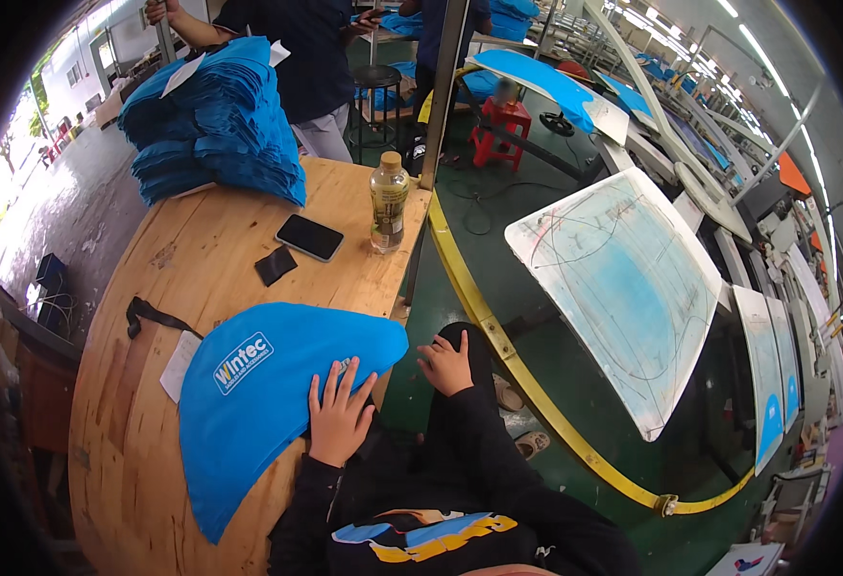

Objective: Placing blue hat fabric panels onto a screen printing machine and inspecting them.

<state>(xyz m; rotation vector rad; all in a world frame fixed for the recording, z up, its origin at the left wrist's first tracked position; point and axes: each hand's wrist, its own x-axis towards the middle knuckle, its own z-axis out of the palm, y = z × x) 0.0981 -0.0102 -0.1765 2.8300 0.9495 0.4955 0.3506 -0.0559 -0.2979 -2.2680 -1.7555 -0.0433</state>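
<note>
A curved blue fabric piece (249, 413) with a white and yellow printed label lies on the wooden table, its rounded tip reaching the right edge. Spread flat, the fingers of my left hand (340, 415) rest on the fabric's right part and cover some small white print. My right hand (447, 367) is off the table, by my dark-clad knee, with its fingers apart and nothing in them. A white paper (180, 368) is partly under the fabric's left side, beside a black strap (153, 315).
A tall stack of blue fabric pieces (215, 125), a black phone (309, 237), a small dark patch (276, 266) and a drink bottle (389, 204) are on the table. A yellow curved rail (479, 312) and a stained white board (623, 288) stand right. Two people are beyond the table.
</note>
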